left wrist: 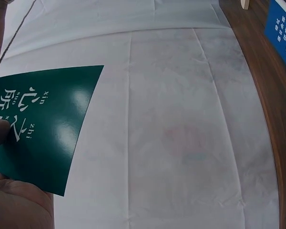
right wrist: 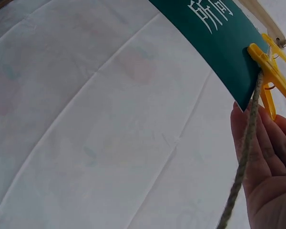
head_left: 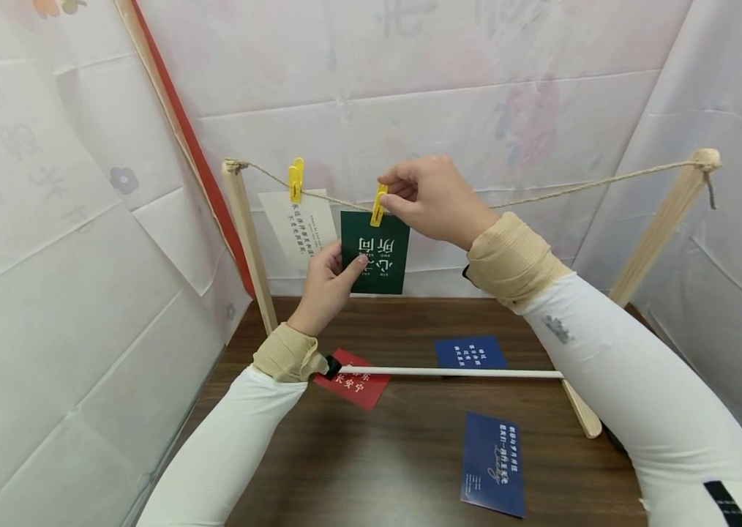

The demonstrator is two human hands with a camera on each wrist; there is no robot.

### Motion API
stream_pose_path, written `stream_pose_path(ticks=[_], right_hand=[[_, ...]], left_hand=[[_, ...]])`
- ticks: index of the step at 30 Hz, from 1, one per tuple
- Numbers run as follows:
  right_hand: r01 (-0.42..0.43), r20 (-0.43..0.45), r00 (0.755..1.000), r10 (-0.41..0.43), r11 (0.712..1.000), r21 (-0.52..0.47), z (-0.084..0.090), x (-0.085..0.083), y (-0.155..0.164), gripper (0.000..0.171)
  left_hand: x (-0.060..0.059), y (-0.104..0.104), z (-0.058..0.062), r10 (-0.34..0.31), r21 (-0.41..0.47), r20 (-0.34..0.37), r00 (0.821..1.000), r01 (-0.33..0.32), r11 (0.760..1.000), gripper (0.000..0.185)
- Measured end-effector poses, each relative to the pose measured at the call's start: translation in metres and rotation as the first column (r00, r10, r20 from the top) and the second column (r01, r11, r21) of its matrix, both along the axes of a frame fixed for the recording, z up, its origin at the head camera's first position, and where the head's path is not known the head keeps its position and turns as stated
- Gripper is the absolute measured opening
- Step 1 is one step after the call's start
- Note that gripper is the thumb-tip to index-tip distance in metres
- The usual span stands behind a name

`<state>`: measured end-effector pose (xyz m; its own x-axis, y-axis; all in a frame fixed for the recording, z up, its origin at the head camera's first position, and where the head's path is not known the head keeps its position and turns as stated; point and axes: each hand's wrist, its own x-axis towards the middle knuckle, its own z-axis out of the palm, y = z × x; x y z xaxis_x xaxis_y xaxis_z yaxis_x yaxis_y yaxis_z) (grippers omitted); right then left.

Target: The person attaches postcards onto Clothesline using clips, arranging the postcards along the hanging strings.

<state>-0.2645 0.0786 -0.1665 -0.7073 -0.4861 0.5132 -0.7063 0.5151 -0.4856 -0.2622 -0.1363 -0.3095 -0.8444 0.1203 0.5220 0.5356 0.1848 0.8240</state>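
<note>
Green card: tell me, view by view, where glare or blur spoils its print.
Head view: green card evenly lit, print sharp. Left wrist view: two pale glare patches on its glossy face, beside the characters, which stay readable. Right wrist view: no glare, characters cut off at the frame's top.

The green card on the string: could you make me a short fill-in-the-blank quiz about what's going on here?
1. The right hand pinches a clip whose colour is ____.
2. The left hand holds the green card by its lower ____ corner.
3. The string already carries a ____ card under another clip.
4. On the table lie two blue cards and one ____ card.

Missing words: yellow; left; white; red
</note>
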Motion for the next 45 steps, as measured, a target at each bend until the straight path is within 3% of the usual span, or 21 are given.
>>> stream_pose_path(ticks=[9, 17, 26, 37, 45], right_hand=[[0.021, 0.031, 0.999, -0.02, 0.999, -0.03, -0.001, -0.001, 0.003, 0.034], [0.011, -0.053, 0.998, -0.015, 0.996, -0.084, -0.006, 0.005, 0.01, 0.029], [-0.085, -0.198, 0.979, 0.057, 0.987, -0.135, -0.02, 0.011, 0.019, 0.017], [-0.108, -0.235, 0.969, 0.077, 0.986, -0.123, -0.041, 0.019, 0.038, 0.014], [-0.075, -0.221, 0.974, 0.048, 0.991, -0.112, -0.055, 0.022, 0.048, 0.016]], left_hand=[[-0.002, -0.001, -0.001, -0.008, 0.013, 0.006, 1.0, 0.008, 1.0, 0.031], [-0.003, -0.001, -0.002, -0.013, 0.009, 0.036, 0.999, 0.012, 1.0, 0.036], [-0.004, 0.0, -0.008, -0.017, 0.017, 0.01, 1.0, 0.017, 1.0, 0.038], [-0.005, 0.001, -0.019, -0.03, 0.043, 0.064, 0.997, 0.027, 0.999, 0.042], [-0.004, 0.001, -0.028, -0.043, 0.04, 0.081, 0.996, 0.04, 0.998, 0.04]])
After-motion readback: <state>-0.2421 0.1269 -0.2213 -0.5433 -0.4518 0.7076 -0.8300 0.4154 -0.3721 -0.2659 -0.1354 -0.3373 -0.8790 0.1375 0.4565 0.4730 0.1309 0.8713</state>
